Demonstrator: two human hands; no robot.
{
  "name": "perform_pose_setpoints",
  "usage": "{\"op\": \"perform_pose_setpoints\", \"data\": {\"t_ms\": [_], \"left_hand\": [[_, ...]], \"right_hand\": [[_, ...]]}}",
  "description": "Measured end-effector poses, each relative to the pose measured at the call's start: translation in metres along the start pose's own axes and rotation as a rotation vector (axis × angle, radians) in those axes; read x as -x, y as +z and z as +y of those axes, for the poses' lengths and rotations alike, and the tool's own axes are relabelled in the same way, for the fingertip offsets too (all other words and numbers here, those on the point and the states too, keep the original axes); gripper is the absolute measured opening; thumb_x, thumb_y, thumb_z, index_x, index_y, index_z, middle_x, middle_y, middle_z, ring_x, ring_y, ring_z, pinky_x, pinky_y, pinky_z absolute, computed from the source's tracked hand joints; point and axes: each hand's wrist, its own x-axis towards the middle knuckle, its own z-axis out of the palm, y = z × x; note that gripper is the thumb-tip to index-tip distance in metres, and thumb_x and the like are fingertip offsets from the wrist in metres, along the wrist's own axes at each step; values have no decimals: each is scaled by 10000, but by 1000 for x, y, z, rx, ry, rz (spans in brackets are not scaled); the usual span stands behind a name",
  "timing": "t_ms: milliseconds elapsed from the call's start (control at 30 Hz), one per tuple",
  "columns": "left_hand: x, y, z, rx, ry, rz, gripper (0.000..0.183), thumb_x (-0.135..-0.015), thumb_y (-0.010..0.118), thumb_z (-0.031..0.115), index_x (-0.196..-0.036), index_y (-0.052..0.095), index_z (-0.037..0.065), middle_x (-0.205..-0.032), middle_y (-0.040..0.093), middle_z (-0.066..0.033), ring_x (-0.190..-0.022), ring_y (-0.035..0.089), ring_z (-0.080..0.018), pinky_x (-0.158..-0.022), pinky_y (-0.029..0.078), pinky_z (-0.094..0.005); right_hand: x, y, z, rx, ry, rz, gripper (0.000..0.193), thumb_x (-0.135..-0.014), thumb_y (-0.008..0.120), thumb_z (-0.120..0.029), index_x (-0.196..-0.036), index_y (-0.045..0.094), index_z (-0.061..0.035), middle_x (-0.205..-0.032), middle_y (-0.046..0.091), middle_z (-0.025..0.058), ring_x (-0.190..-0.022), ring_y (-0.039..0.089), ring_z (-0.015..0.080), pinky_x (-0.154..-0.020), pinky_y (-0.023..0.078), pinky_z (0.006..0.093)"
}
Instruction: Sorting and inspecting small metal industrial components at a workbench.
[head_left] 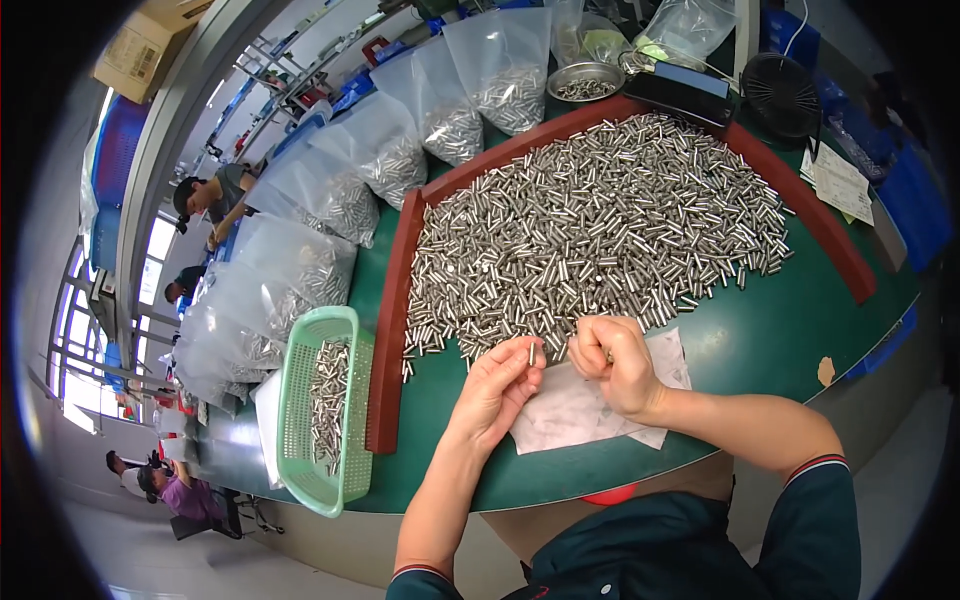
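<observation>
Between the thumb and fingertips of my left hand (pixel 492 392) I pinch a small shiny metal pin (pixel 532 353), held upright. My right hand (pixel 622 372) is curled closed just to the right of it, apart from the left. A small bit of metal seems to show among its fingers, too little to name. Both hands hover over a wrinkled whitish cloth (pixel 560 415) at the near side of the table. Right beyond them spreads a wide heap of loose metal pins (pixel 600 215), lying every which way.
Red-brown strips (pixel 388 340) fence the heap. Left stands a green basket (pixel 355 440) partly filled with pins. Clear bags (pixel 395 150) of pins line the far left. Behind are a metal bowl (pixel 585 72), a phone (pixel 690 90) and a black fan (pixel 782 98). Other people sit farther left.
</observation>
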Motion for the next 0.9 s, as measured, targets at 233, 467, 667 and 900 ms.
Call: {"op": "perform_pose_setpoints", "data": {"t_ms": [233,467,667,900], "left_hand": [[0,2,2,22,-40,28,237,-834,537,88,-1033,526,-39,-778,575,-60,-642,528,-96,-615,450,-189],[1,6,8,83,28,50,208,-832,389,161,-805,506,-9,-826,552,-131,-673,526,-176,-654,453,-270],[0,5,3,-688,306,195,48,-786,571,64,-809,566,22,-571,424,58,-497,349,-15,-448,281,-185],[-11,13,-4,-1563,861,130,184,-676,608,13,-854,610,59,-557,481,-72,-479,496,-216,-453,404,-331]], "right_hand": [[-6,2,-2,-66,29,16,349,-839,327,-213,-516,285,-87,-443,264,-15,-407,213,79,-402,176,238],[-9,-1,0,-109,35,21,363,-835,333,-259,-512,281,-100,-413,234,-21,-385,179,82,-392,158,242],[-9,-2,0,-132,44,28,364,-838,330,-256,-512,282,-100,-409,230,-25,-379,173,79,-388,156,240],[-10,-1,-1,-160,62,39,363,-843,322,-253,-516,291,-99,-405,236,-24,-373,171,76,-386,159,240]]}}
